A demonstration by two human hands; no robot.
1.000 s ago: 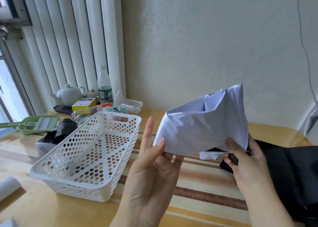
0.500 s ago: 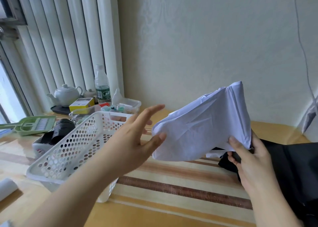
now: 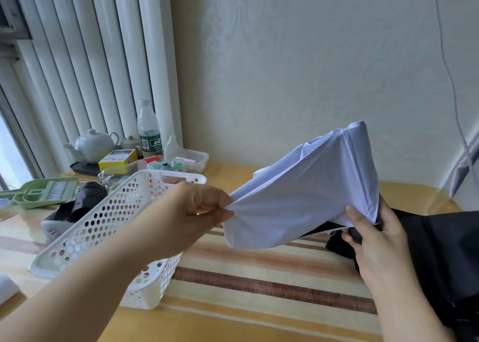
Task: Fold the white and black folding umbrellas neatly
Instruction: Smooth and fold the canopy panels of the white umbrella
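Observation:
The white umbrella (image 3: pixel 311 194) hangs in the air above the striped table, its canopy loosely bunched and creased. My left hand (image 3: pixel 204 209) pinches the canopy's left edge between thumb and fingers and holds it taut. My right hand (image 3: pixel 373 235) grips the umbrella's lower right end, thumb on the white fabric, fingers around a dark part underneath. The black umbrella (image 3: pixel 445 251) lies spread on the table at the right, partly behind my right hand and cut off by the frame's edge.
A white perforated basket (image 3: pixel 103 227) stands on the table (image 3: pixel 259 277) at the left, under my left forearm. Behind it are a green dustpan (image 3: pixel 44 194), a black roll, a teapot (image 3: pixel 94 144), a water bottle (image 3: pixel 149 129), small boxes and containers. A wall stands close behind.
My left hand, open beside the white canopy a moment ago, has closed on its left edge and pulled it out to the left. My right hand keeps its grip.

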